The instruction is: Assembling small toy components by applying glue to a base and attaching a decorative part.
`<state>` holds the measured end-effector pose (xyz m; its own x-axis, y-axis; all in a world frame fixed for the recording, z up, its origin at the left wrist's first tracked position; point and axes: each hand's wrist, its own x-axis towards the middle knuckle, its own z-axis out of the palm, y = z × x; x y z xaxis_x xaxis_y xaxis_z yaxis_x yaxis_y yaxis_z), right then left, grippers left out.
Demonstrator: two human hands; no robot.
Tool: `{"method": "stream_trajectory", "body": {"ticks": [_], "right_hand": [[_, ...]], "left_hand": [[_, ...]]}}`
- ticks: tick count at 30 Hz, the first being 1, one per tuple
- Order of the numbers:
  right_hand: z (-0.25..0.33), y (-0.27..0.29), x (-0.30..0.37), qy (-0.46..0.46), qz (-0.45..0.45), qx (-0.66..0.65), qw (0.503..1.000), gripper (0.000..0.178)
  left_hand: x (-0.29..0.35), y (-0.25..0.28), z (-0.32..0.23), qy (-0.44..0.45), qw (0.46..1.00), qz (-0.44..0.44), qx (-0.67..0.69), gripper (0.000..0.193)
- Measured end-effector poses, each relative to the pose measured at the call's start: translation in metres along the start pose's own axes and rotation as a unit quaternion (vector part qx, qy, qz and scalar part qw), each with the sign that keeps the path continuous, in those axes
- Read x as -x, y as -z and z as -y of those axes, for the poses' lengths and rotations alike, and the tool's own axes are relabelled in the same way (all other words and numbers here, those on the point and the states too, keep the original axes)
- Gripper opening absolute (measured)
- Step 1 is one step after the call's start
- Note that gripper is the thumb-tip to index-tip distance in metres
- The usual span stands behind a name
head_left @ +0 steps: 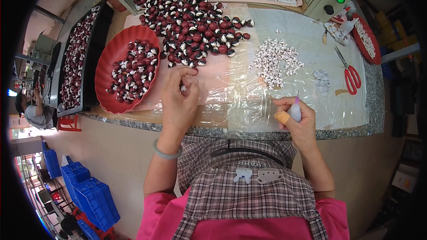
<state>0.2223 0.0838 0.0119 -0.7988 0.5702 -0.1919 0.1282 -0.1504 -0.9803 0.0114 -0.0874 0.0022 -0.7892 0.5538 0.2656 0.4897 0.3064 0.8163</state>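
Observation:
My left hand [180,100] is curled beside the near edge of a heap of dark red, black and white ball-shaped pieces [191,31]. A small white piece [183,88] shows between its fingers, and a dark red piece is at its fingertips; whether that one is held or lies on the table cannot be told. In my right hand [300,122] is a small translucent squeeze bottle [295,112] with a purple needle tip pointing up. Tan tape wraps one of that hand's fingers. Beyond it, small white pieces [278,62] lie spread on the clear plastic sheet.
A red scalloped bowl [103,78] of red-and-white pieces stands left, beside a long black tray [95,49] of similar ones. Red-handled scissors [351,80] and a crumpled white scrap [321,80] lie right. Behind stands a metal housing [327,0] with lit buttons.

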Motion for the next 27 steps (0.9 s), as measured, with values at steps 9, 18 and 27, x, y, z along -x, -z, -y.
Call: {"method": "stream_trajectory", "body": {"ticks": [9, 18, 27], "right_hand": [[0.0, 0.003, 0.003, 0.028, 0.032, 0.041, 0.998, 0.026], [0.001, 0.016, -0.004, 0.007, 0.101, -0.085, 0.991, 0.031], [0.006, 0.012, 0.004, 0.097, -0.027, -0.035, 0.994, 0.039]], "left_hand": [[-0.016, -0.009, 0.023, -0.076, 0.981, -0.011, -0.18, 0.024], [0.02, -0.016, -0.02, 0.292, 0.749, 0.178, 0.568, 0.028], [0.034, -0.034, -0.029, 0.271, 0.738, 0.243, 0.568, 0.028]]}}
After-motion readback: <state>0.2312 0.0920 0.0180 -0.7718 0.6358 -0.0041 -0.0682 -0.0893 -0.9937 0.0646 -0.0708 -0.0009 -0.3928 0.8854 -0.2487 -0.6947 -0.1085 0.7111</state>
